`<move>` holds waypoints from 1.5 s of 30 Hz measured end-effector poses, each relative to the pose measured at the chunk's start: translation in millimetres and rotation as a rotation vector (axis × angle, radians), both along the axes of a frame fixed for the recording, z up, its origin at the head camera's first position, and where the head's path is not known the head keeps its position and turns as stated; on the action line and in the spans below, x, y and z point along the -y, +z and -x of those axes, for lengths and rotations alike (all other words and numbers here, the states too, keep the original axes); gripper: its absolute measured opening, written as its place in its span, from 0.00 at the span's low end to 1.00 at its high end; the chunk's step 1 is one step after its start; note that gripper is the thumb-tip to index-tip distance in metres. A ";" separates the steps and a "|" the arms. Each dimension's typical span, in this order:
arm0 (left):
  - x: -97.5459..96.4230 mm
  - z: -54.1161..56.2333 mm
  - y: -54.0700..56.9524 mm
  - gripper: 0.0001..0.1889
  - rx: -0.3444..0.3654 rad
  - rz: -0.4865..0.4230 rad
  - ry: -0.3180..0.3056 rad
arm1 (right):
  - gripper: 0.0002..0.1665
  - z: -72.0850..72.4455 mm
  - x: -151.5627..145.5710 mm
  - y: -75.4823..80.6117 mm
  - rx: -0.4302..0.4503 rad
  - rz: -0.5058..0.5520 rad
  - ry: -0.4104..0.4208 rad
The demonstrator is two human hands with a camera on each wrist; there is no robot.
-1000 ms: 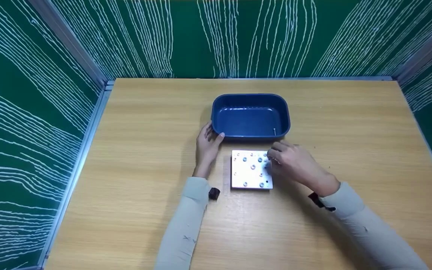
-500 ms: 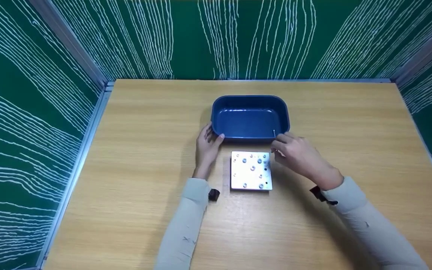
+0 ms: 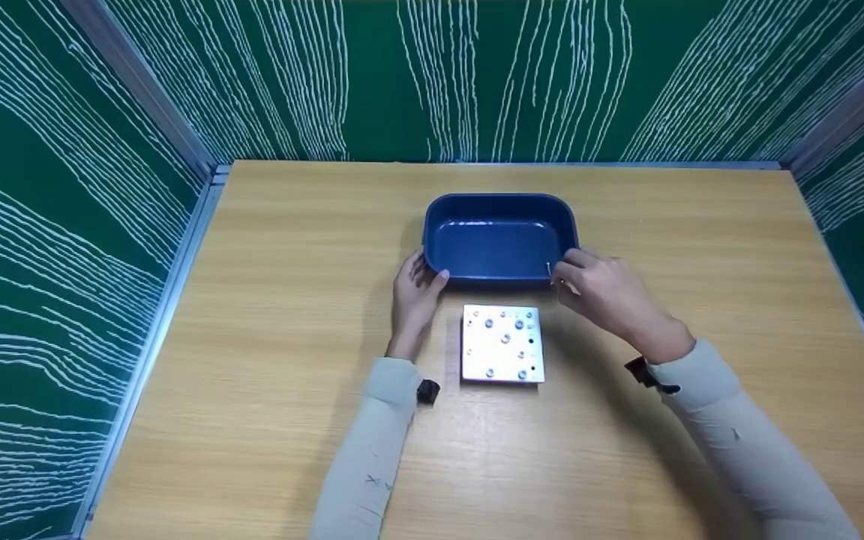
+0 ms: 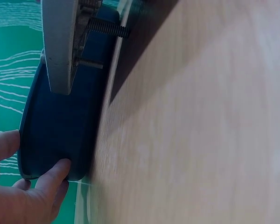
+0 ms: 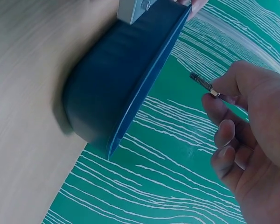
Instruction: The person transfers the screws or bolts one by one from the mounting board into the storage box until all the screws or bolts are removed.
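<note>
My right hand (image 3: 603, 292) pinches a small threaded screw (image 5: 201, 81) between thumb and fingertip, over the front right corner of a dark blue plastic bin (image 3: 492, 280). The screw's threaded end points away from the fingers. My left hand (image 3: 415, 296) holds the bin's front left corner, thumb at the front wall and fingers along the side. In front of the bin sits a square silvery metal plate (image 3: 488, 356) with several screws in it and a few dark holes. In the left wrist view, threaded screw ends (image 4: 107, 28) stick out from the plate's underside.
Another small screw (image 3: 549, 268) is in the bin near its front right corner. The wooden table (image 3: 267, 315) runs back to a green wall (image 3: 379, 82) with white wavy lines. Similar walls and metal frame edges (image 3: 177, 247) stand at the sides.
My right hand has moved from the plate's upper right edge, up and slightly right to the bin's corner, bringing the screw. A dark hole on the plate's right side is now uncovered. The left hand stays put.
</note>
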State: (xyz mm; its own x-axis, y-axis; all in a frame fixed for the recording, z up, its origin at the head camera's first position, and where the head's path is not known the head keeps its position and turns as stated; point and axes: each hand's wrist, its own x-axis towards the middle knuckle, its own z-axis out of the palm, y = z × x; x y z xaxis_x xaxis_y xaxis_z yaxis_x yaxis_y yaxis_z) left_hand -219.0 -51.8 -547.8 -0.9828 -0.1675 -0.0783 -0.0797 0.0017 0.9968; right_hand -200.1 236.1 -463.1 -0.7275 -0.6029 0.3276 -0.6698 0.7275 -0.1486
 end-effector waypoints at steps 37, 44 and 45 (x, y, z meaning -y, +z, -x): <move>-0.3 0.7 -2.0 0.34 0.006 0.029 -0.005 | 0.03 42.4 -4.8 -10.6 -0.122 -0.077 0.026; 0.1 1.2 -2.8 0.35 -0.011 0.018 -0.006 | 0.03 55.6 -6.1 -9.8 -0.074 -0.087 0.011; 0.1 1.2 -2.6 0.35 -0.013 0.018 -0.005 | 0.04 57.4 -6.1 -9.7 -0.067 -0.090 0.007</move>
